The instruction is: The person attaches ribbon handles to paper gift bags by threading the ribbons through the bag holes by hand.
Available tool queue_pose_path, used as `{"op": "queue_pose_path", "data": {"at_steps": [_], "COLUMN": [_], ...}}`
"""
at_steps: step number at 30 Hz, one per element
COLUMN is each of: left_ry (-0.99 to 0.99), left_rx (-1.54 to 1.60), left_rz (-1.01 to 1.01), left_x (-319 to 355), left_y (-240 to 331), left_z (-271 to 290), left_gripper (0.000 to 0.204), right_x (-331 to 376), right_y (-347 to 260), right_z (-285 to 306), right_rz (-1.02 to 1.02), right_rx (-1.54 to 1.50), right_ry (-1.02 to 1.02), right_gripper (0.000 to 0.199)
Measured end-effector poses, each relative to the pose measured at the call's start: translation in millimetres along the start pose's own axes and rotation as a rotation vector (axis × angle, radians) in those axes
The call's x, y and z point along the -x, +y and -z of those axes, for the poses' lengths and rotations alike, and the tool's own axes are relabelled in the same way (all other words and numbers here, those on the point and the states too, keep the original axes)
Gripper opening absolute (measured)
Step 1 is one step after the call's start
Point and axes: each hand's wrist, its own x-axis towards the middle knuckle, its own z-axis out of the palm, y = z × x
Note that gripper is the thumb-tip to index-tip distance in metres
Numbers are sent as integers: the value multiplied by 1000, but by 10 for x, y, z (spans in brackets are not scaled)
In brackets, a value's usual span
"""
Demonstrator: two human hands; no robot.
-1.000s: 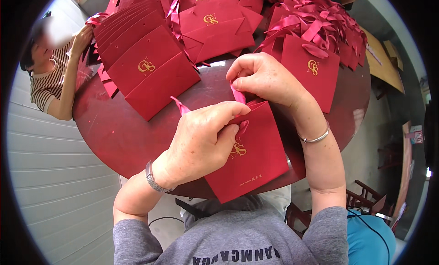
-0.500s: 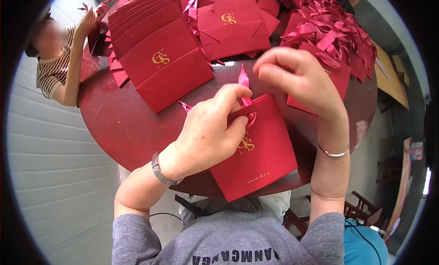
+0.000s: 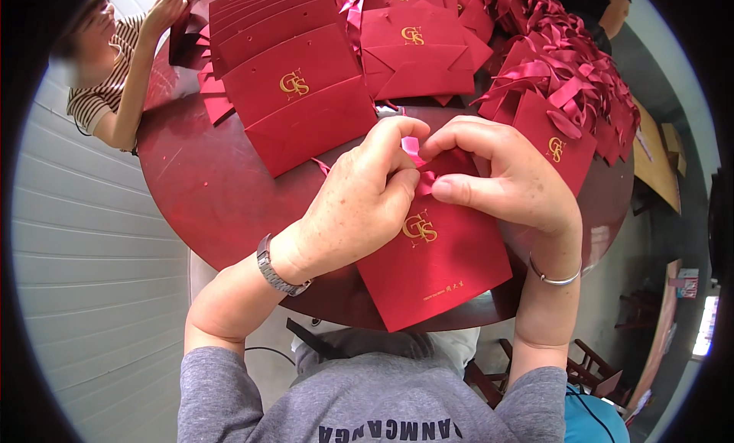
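Observation:
A flat red paper bag [image 3: 466,252] with a gold emblem lies before me, its lower corner past the table edge. Pink ribbon [image 3: 426,184] loops at its top. My left hand [image 3: 355,194], with a metal watch on its wrist, pinches the ribbon at the bag's upper edge, thumb and index finger closed. From the other side, my right hand [image 3: 512,172] curls over the same ribbon, its thumb against the loop and its index fingertip near the left hand's. The fingers partly hide where the ribbon is held. A thin bangle circles my right wrist.
On the round dark red table [image 3: 187,206], a fanned stack of red bags [image 3: 306,122] stands at the far left, with more bags [image 3: 420,64] behind. A heap of ribboned bags [image 3: 569,99] lies at the far right. Another person [image 3: 115,99] sits at the left.
My right hand has come down and left, from above the bag to the ribbon beside my left hand. The upright ribbon end is now mostly behind my fingers. The view has shifted slightly.

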Motion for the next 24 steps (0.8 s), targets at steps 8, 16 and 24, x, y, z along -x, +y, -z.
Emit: {"op": "queue_pose_path", "data": {"at_steps": [8,16,24], "left_ry": [-311,-370,-214], "left_rx": [47,-142,-125], "left_rz": [10,-53,-4], "left_x": [-150,-204,-205], "left_y": [11,-151,-152], "left_z": [585,585,528], "left_gripper": [34,14,10], "right_x": [31,67,-41], "right_y": [-21,10,-164], "right_z": [105,158,-233], "right_rz": [49,-115,143], "right_rx": [86,75,452], "right_ry": [30,11,-43], "right_gripper": [20,18,27]}}
